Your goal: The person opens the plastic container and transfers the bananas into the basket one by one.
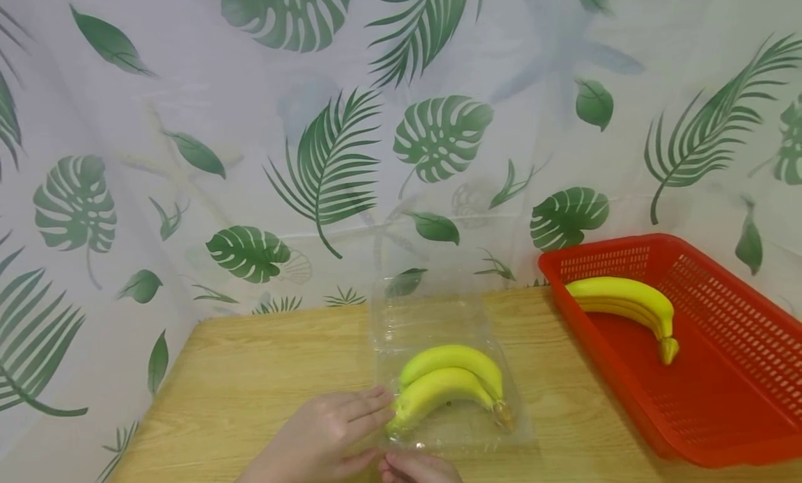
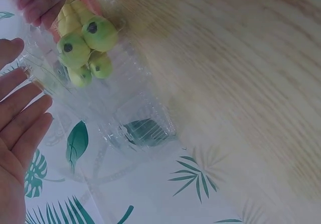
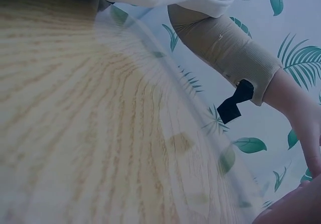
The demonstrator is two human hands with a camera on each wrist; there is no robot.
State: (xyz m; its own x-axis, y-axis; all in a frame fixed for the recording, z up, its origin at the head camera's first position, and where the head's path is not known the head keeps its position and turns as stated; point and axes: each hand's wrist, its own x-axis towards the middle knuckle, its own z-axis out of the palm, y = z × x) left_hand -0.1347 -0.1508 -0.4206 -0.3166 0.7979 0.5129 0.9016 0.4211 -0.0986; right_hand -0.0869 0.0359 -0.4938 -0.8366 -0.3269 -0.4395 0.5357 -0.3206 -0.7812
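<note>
A clear plastic clamshell box (image 1: 432,323) stands on the wooden table, its lid raised at the back. Inside lies a small bunch of yellow bananas (image 1: 447,378); its greenish tips (image 2: 83,50) face the left hand. My left hand (image 1: 338,427) is beside the box's left side, fingers straight and close together. From the left wrist view, that hand (image 2: 20,118) has nothing between its fingers. My right hand (image 1: 421,467) is by the front left corner of the box, fingers bent; its grip on the rim is not clear. Only part of it (image 3: 296,204) shows in the right wrist view.
To the right stands a red plastic basket (image 1: 601,392) with perforated sides, holding another bunch of bananas (image 1: 626,298). A white curtain (image 1: 351,274) printed with green leaves hangs behind the wooden table (image 1: 282,358). A beige sleeve (image 3: 225,50) with a black strap crosses the right wrist view.
</note>
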